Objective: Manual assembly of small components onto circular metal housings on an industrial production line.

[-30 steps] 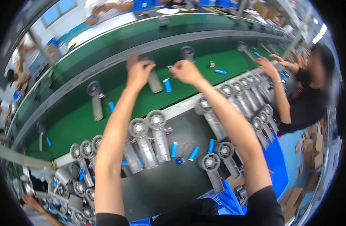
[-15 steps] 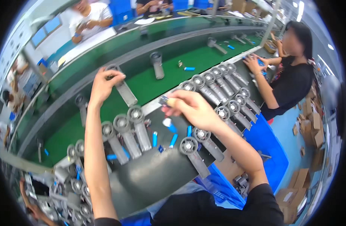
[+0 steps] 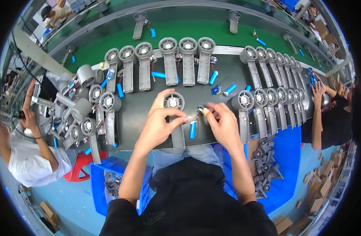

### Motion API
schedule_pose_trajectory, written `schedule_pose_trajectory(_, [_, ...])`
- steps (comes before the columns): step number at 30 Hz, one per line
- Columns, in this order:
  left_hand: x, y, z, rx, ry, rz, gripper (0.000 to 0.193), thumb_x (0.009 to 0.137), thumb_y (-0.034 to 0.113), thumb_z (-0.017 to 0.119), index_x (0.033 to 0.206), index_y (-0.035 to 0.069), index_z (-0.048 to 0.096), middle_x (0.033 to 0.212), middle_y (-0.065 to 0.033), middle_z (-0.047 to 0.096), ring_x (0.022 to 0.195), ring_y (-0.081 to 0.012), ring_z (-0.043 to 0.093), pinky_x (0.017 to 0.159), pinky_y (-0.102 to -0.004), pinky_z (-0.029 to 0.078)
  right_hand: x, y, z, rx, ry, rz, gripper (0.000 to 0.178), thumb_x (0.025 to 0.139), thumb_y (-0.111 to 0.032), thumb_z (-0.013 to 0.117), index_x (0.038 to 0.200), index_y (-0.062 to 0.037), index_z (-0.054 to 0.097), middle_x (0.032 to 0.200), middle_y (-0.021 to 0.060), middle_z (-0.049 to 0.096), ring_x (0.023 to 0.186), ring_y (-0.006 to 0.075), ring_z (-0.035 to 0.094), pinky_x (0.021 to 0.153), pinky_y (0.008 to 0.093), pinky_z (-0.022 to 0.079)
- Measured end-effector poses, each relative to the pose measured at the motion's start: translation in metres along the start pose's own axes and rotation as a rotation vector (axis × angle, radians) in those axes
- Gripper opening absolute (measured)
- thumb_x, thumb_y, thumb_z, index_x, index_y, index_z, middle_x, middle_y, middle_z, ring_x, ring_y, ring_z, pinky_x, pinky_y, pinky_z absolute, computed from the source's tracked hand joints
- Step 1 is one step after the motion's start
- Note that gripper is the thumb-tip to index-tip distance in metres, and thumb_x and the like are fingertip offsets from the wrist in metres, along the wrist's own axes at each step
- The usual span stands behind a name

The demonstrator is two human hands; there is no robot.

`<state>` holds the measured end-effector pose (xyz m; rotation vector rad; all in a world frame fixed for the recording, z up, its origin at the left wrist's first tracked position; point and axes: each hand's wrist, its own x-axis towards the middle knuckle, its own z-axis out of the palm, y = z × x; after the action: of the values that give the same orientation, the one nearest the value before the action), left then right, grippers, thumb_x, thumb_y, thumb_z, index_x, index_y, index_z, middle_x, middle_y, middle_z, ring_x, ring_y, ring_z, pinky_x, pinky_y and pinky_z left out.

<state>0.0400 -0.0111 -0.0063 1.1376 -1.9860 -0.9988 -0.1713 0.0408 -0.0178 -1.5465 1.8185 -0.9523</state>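
Note:
A grey handheld fan housing (image 3: 178, 135) lies on the dark bench in front of me, its round fan head away from me. My left hand (image 3: 159, 122) is closed around its upper part, thumb and finger meeting over the handle. Close by on the right, my right hand (image 3: 224, 124) pinches a small dark part with thin wires (image 3: 200, 107); its exact kind is hard to see. A pale yellowish covering shows at one of that hand's fingertips. Between the hands is a blue cylindrical battery (image 3: 192, 129) with red and dark wires at its top.
Rows of grey fan housings (image 3: 188, 67) line the bench's far edge and right side. Loose blue batteries (image 3: 230, 90) and a small blue board (image 3: 216, 90) lie between. Housings pile up at left. Blue bins (image 3: 288, 165) stand below. Beyond runs a green conveyor (image 3: 188, 29). Co-workers sit both sides.
My left hand has come back from the conveyor with a fan housing, now on the bench before me. My right hand has drawn nearer, still pinching the small part. The view has turned downward.

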Motion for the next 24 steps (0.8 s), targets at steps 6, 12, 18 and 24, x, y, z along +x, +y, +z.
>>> schedule_pose_trajectory(6, [-0.009, -0.008, -0.002, -0.068, -0.032, -0.013, 0.028, 0.068, 0.006, 0.084, 0.095, 0.009, 0.077, 0.15, -0.0155, 0.039, 0.132, -0.0309, 0.048, 0.101, -0.0378, 0.046, -0.01, -0.017, 0.008, 0.06, 0.058, -0.269, 0.018, 0.083, -0.004, 0.073, 0.1, 0.0008, 0.07, 0.091, 0.0099, 0.066, 0.074, 0.017, 0.061, 0.068, 0.0282, 0.05])
schedule_pose_trajectory(12, [-0.007, -0.019, -0.003, -0.034, -0.042, 0.074, 0.036, 0.064, 0.0, 0.083, 0.098, 0.01, 0.077, 0.153, -0.0163, 0.035, 0.137, -0.0335, 0.043, 0.105, -0.0389, 0.044, -0.016, -0.029, 0.028, 0.009, -0.124, -0.272, 0.015, 0.083, -0.008, 0.076, 0.094, -0.001, 0.071, 0.086, 0.0057, 0.065, 0.058, 0.0118, 0.05, 0.054, 0.0265, 0.043])
schedule_pose_trajectory(18, [-0.015, -0.015, -0.004, 0.215, 0.096, 0.174, 0.037, 0.064, 0.002, 0.083, 0.099, 0.012, 0.077, 0.15, -0.0172, 0.04, 0.137, -0.0368, 0.042, 0.108, -0.044, 0.04, -0.02, -0.023, 0.034, 0.151, -0.102, -0.108, 0.01, 0.094, -0.008, 0.065, 0.098, 0.0007, 0.067, 0.082, -0.0007, 0.059, 0.059, 0.0062, 0.046, 0.054, 0.024, 0.038])
schedule_pose_trajectory(24, [-0.04, -0.01, 0.022, 0.164, 0.377, 0.271, 0.033, 0.071, 0.001, 0.08, 0.102, 0.007, 0.072, 0.122, -0.0139, 0.064, 0.106, -0.0315, 0.063, 0.087, -0.0388, 0.051, -0.021, -0.023, 0.038, 0.59, -0.161, 0.22, 0.017, 0.101, -0.017, 0.058, 0.105, -0.0026, 0.066, 0.072, -0.0109, 0.047, 0.059, -0.0009, 0.036, 0.051, 0.0196, 0.027])
